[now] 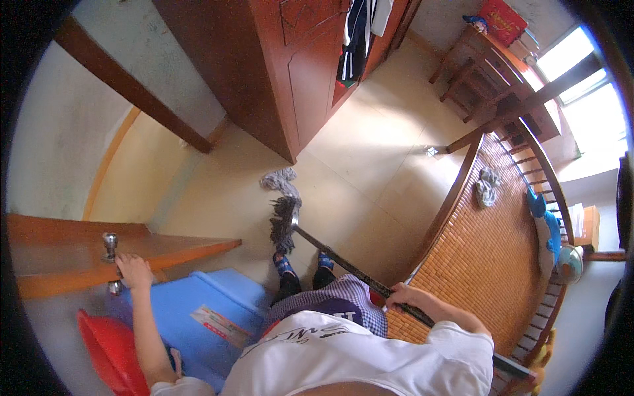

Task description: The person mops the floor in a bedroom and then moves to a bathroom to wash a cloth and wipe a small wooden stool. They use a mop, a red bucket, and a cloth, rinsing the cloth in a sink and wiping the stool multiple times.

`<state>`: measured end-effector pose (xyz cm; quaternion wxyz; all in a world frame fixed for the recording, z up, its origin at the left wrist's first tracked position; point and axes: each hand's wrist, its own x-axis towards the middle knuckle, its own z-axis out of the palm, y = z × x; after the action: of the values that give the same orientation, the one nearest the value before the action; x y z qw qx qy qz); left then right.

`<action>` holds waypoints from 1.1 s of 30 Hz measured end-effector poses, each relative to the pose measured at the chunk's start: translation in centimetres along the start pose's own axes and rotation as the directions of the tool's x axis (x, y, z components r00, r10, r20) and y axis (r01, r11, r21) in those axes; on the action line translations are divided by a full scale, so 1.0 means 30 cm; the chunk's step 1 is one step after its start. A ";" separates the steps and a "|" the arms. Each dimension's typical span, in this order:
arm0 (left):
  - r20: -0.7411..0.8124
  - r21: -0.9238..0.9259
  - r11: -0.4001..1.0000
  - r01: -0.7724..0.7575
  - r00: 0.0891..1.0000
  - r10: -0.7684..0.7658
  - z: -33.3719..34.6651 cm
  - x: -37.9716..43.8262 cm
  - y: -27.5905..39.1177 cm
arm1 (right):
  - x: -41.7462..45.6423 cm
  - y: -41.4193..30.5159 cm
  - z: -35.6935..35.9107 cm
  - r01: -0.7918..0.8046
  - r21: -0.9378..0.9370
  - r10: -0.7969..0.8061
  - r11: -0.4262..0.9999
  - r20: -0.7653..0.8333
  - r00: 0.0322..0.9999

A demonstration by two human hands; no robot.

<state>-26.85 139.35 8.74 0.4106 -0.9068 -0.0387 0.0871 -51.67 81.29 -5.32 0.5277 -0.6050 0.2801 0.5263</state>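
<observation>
My left hand (133, 271) rests on the edge of a wooden door (193, 247), beside its round metal knob (109, 242). With my right hand (403, 297) I grip the dark handle of a mop (342, 260). The handle runs down to a grey string mop head (284, 222) on the tiled floor, just in front of my feet. A crumpled grey cloth (279, 181) touches the far end of the mop head, close to the corner of the wardrobe.
A wooden wardrobe (312, 94) with clothes inside stands ahead. On the right is a bed with a woven mat (475, 247) and a grey cloth (487, 188). A blue plastic bin (198, 297) and a red plastic item (111, 351) are at the left; a desk (495, 64) is beyond.
</observation>
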 end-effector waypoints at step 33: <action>-0.002 -0.298 0.949 0.104 0.994 -0.110 0.002 0.006 0.001 | 0.304 -0.237 -0.162 -0.490 -0.437 0.070 0.754 -0.688 0.722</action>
<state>-26.68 139.40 8.66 0.2739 -0.9556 -0.0968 0.0497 -41.03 80.77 -11.92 0.0940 -0.8255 0.3553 0.4282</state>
